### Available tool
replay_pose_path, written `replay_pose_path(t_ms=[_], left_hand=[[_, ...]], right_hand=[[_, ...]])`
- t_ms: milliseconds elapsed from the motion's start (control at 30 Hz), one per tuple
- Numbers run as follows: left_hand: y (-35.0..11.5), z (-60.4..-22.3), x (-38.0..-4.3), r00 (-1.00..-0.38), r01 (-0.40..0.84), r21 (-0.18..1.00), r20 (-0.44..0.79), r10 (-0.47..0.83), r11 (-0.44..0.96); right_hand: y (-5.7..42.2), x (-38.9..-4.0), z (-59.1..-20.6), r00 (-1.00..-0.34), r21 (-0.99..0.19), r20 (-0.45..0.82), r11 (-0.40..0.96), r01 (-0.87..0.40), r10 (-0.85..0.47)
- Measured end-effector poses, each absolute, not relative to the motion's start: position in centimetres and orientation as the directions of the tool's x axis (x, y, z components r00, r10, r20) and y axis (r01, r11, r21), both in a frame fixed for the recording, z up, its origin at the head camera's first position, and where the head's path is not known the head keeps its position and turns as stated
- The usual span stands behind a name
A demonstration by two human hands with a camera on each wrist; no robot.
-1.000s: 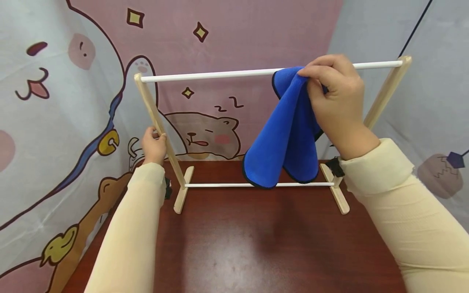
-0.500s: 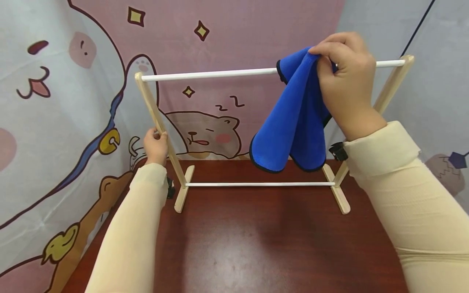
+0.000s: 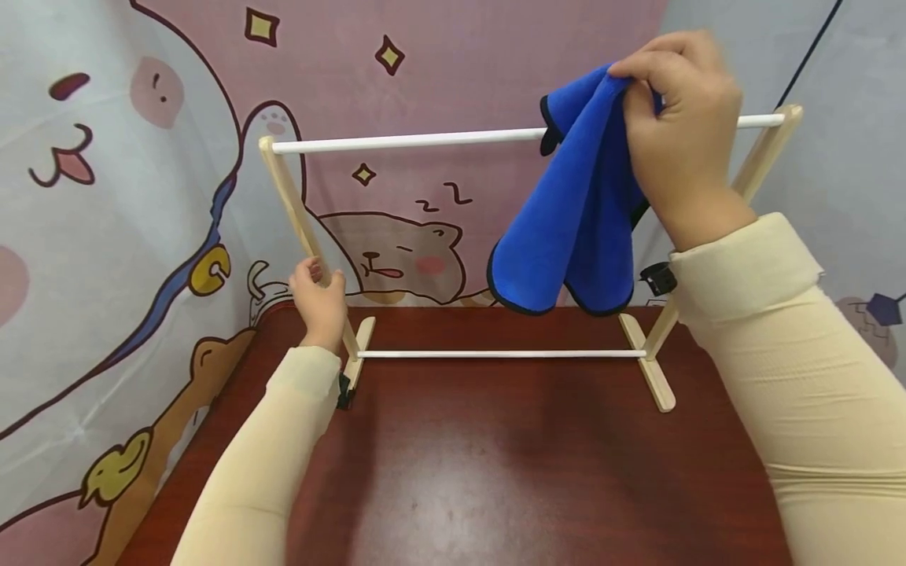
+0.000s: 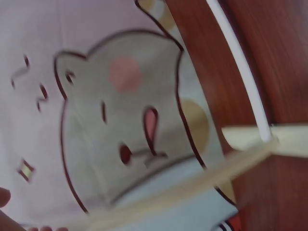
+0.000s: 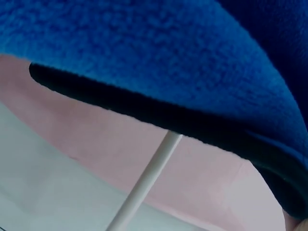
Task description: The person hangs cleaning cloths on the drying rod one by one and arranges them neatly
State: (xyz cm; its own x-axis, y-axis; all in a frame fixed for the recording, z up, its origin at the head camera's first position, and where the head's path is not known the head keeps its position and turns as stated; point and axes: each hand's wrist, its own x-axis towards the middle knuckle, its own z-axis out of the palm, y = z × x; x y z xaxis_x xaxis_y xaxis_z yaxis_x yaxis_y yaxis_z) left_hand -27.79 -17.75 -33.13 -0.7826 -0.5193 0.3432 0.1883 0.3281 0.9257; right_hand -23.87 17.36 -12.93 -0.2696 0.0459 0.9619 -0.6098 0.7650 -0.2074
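My right hand (image 3: 683, 130) pinches the gathered top of a blue fleecy cloth (image 3: 559, 228) with black edging, raised above the rack's white top rod (image 3: 425, 140). The cloth hangs in folds and hides part of that rod. Close up in the right wrist view, the fleece (image 5: 144, 53) covers the upper half, with the rod (image 5: 144, 183) running out below its dark edge. My left hand (image 3: 322, 310) is at the rack's left wooden post (image 3: 289, 192), thumb and fingers parted on either side of it. Only a few fingertips show at the lower left wrist view's corner.
The rack's right post (image 3: 767, 153) is partly behind my right arm. Wooden feet and a white lower rod (image 3: 495, 354) stand on the dark red-brown table (image 3: 453, 472). A cartoon-printed cloth backdrop (image 3: 453, 71) rises close behind and to the left.
My right hand has carried the blue cloth up and slightly right, above the top rod. My left hand has loosened from the left post and shifted down and right.
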Motion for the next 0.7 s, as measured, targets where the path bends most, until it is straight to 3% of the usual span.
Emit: replay_pose_path(t_ms=[300,500,700], left_hand=[[-11.1,-33.5,-25.5,-0.903,0.336,0.891,0.398,-0.165,0.306],[-6.7,-33.3,-23.3,-0.888,0.452,0.859,0.458,0.033,0.241],[-2.9,-33.0,-21.2,-0.873,0.486,0.866,0.472,0.125,0.119]], right_hand=[[17.7,-23.7,-11.8,-0.282,-0.247,0.955,0.783,-0.571,0.096],[17.9,-23.8,-11.1,-0.264,-0.257,0.957,0.783,-0.566,0.123],[17.8,-24.0,-10.5,-0.223,-0.237,0.966,0.789,-0.567,0.129]])
